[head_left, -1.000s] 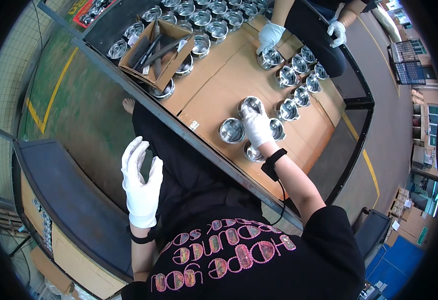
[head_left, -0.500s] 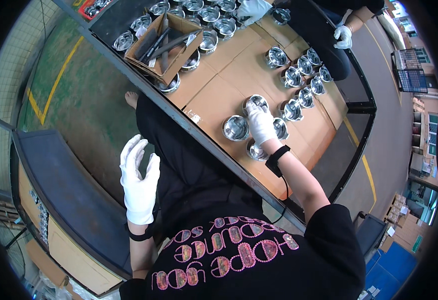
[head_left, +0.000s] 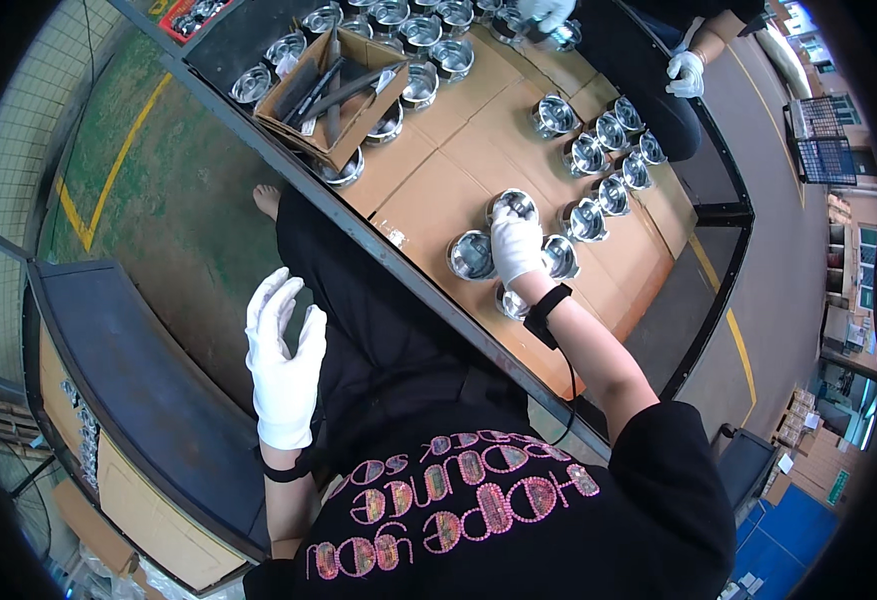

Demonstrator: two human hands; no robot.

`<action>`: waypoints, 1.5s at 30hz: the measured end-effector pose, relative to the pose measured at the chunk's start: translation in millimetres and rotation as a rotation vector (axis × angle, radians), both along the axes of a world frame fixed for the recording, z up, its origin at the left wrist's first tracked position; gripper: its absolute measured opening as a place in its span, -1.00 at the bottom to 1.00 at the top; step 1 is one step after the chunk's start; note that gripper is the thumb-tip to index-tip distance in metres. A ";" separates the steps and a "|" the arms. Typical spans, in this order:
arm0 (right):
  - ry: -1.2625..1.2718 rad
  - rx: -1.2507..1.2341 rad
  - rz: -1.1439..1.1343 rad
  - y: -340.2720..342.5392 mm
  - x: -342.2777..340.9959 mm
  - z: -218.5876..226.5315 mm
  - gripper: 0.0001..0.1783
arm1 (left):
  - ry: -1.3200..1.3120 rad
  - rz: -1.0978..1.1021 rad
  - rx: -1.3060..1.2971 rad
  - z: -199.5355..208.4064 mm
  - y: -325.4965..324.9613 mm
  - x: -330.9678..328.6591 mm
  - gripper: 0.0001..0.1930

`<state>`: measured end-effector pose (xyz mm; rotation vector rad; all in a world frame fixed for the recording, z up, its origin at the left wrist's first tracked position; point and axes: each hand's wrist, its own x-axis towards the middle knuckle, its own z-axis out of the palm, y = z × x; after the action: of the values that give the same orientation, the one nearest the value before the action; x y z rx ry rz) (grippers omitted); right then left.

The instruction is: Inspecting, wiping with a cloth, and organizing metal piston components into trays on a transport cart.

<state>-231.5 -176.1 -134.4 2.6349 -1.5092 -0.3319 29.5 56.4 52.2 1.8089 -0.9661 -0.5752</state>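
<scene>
My right hand (head_left: 515, 250), in a white glove, reaches over the cardboard-covered table. Its fingers are closed on the near rim of a shiny round metal cup (head_left: 518, 203), with the fingertips partly hidden inside it. Close around this hand stand three similar cups: one to the left (head_left: 470, 257), one to the right (head_left: 561, 258), and one partly covered by my wrist (head_left: 510, 303). My left hand (head_left: 285, 370), also gloved in white, is held up beside the table edge. Its fingers are apart and curved, with nothing in them.
A cardboard box (head_left: 333, 100) of dark tools stands near the table's left edge. Metal cups (head_left: 420, 35) crowd the far end, and another group (head_left: 608, 130) stands at right. A co-worker's gloved hand (head_left: 546, 12) is over the far end. A dark bench (head_left: 138, 380) is at left.
The co-worker's hand has moved right and is now blurred over a metal cup at the far end. My right hand remains at the same cup, its wrist shifted slightly left. My left hand stays raised.
</scene>
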 end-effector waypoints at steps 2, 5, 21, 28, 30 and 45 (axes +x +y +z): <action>0.164 0.025 -0.019 -2.9 5.7 1.3 -0.71 | -0.025 0.007 0.011 2.5 3.7 0.6 -0.57; 0.019 0.070 -0.028 -5.4 2.0 5.9 -0.72 | -0.003 0.030 0.009 2.7 10.3 3.6 -0.57; -0.270 0.152 0.058 -17.9 -13.0 24.9 -0.58 | -0.018 -0.039 -0.003 -8.0 4.7 4.2 -0.61; -0.524 0.301 -0.170 -5.1 -12.7 9.9 -0.56 | 0.042 -0.010 0.000 -13.8 6.3 4.5 -0.62; -0.587 0.303 -0.169 -7.2 -14.8 12.5 -0.61 | 0.013 -0.033 0.016 -12.9 4.1 3.2 -0.63; -0.007 0.082 0.181 -9.2 -33.4 1.4 -0.56 | 0.015 -0.014 0.030 -14.6 12.1 6.7 -0.63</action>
<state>-264.8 -185.3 -133.0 2.8121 -1.2723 -0.3766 36.2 68.5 37.6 1.8233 -0.9652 -0.6141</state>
